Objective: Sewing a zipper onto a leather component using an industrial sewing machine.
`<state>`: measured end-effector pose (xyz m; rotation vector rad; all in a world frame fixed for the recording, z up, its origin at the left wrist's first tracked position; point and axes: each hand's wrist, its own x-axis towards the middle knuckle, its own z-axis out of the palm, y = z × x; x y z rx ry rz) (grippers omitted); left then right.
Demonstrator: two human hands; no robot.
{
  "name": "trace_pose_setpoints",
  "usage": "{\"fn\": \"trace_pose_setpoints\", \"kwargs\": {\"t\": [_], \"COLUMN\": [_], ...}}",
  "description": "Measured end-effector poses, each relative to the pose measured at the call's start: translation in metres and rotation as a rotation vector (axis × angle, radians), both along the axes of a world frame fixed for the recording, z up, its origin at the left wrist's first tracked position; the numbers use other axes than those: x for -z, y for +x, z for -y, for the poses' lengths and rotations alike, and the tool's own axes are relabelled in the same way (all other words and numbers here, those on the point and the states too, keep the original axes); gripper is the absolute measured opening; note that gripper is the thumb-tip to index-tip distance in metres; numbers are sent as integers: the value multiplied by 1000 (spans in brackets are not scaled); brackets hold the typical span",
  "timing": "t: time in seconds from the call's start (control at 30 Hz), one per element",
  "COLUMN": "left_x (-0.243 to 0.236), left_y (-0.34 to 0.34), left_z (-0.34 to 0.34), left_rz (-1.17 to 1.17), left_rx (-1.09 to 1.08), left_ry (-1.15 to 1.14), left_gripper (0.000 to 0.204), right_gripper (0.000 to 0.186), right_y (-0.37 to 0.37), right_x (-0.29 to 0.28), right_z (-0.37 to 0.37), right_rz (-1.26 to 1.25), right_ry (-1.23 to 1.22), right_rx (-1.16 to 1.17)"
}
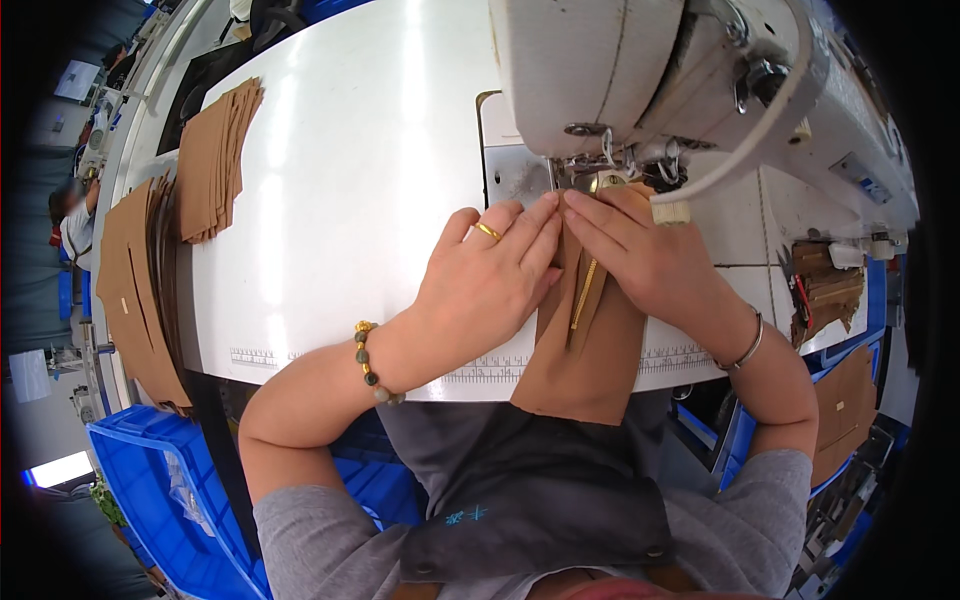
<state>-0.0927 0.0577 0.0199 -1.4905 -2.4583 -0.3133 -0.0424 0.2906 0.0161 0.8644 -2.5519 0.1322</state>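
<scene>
A brown fabric-like piece (575,380) with a gold zipper (585,295) along a slit runs from under the sewing machine's needle area (555,170) down over the table's front edge. My left hand (490,280) grips its left side, fingers bent, fingertips close to the presser foot and thumb partly tucked. A gold ring and a bead bracelet are on this hand and wrist. My right hand (650,260) lies on the piece's right side with fingers stretched toward the needle. A metal bangle is on that wrist. The fingertips of both hands nearly meet.
The white table (330,200) carries two stacks of brown pieces (210,160) (135,290) at left and scraps (830,290) at right. The machine (590,60) fills the upper right. Blue bins (160,480) stand lower left, a brown panel (840,410) lower right. A person (80,225) sits far left.
</scene>
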Motion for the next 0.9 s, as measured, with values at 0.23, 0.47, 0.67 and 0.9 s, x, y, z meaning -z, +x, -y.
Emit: {"fn": "trace_pose_setpoints", "kwargs": {"t": [0.23,0.47,0.67,0.9], "left_x": [1,3,-12,-8], "left_y": [-13,-10,47,116], "left_z": [-7,-9,17,41], "left_rz": [33,14,13,-30], "left_rx": [-54,-91,76,105], "left_ry": [27,34,-26,57], "left_gripper": [52,47,38,30], "right_gripper": [45,44,41,39], "right_y": [-6,-9,-8,48], "right_x": [8,12,3,-12], "right_z": [-5,-8,-10,3], "right_rz": [41,27,9,197], "right_ry": [-14,-14,-18,22], "right_rx": [100,96,-2,-179]}}
